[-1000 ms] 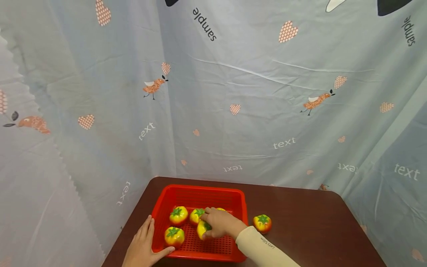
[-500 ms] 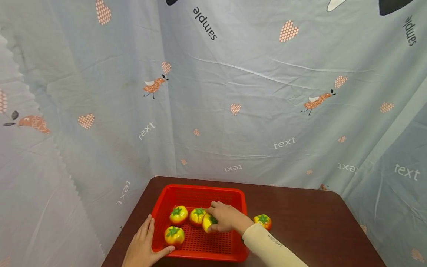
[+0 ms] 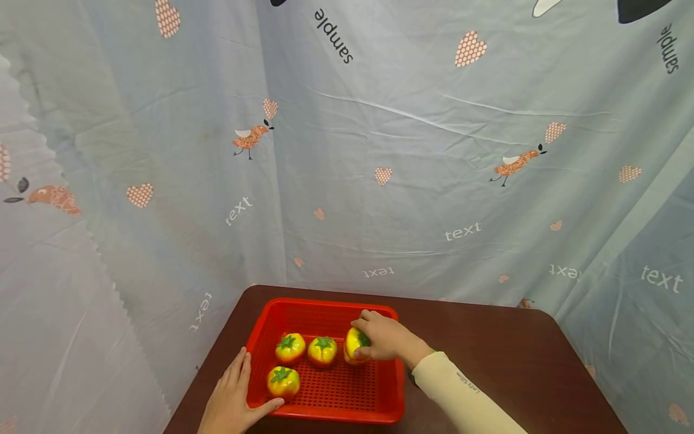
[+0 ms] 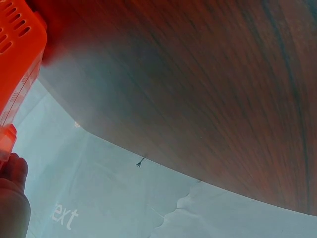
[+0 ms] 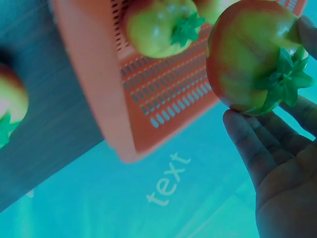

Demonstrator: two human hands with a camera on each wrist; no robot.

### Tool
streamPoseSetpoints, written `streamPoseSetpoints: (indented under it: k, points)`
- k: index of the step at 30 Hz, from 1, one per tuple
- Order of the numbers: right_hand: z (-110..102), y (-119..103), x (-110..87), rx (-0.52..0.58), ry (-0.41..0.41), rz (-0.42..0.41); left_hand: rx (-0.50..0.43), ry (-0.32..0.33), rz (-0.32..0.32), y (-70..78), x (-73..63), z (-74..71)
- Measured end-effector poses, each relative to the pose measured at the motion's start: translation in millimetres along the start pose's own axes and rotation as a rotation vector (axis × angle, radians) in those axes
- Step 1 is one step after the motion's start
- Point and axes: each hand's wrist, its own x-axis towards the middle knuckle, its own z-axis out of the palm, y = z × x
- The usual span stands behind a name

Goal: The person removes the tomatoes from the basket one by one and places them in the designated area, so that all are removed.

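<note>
My right hand [image 3: 385,337] grips a toy tomato [image 5: 247,59], yellow and red with a green star-shaped top. It is over the back right part of the red plastic basket [image 3: 325,417]. In the right wrist view, the thumb and fingertips of the right hand [image 5: 287,168] press on opposite sides of it. Three more toy tomatoes show inside: one at the back left [image 3: 290,348], one in the middle [image 3: 322,352] and one at the front left [image 3: 283,383]. My left hand [image 3: 230,395] lies against the basket's front left corner, fingers straight along its side, thumb at the front rim.
The basket stands on a dark brown table [image 3: 488,361]. Another toy tomato [image 5: 10,104] sits outside the basket; my right sleeve hides most of it in the head view. A pale curtain [image 3: 379,211] printed with birds and hearts hangs behind the table.
My right hand has carried the gripped toy tomato back and to the right within the basket's outline. The sleeve now covers the one outside. My left hand has stayed put.
</note>
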Motion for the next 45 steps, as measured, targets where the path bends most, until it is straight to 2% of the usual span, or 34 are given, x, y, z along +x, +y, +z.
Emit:
streamPoseSetpoints:
  k: [21, 25, 32, 38, 45]
  points:
    - [-18, 30, -16.3, 0.024, 0.036, 0.054, 0.003, -0.008, -0.015, 0.8, -0.2, 0.4]
    - [-21, 36, -19.9, 0.033, 0.035, 0.087, 0.004, 0.015, -0.004, 0.6, -0.5, 1.7]
    - [-27, 49, -27.7, 0.073, 0.045, 0.147, 0.006, 0.005, -0.008, 1.4, -0.6, 0.3]
    - [-26, 61, -35.3, 0.133, 0.062, 0.194, 0.004, 0.022, 0.002, 0.7, -0.8, 0.9]
    - [-25, 82, -50.0, 0.129, 0.086, 0.239, -0.001, 0.037, 0.015, 2.2, -0.8, -0.3]
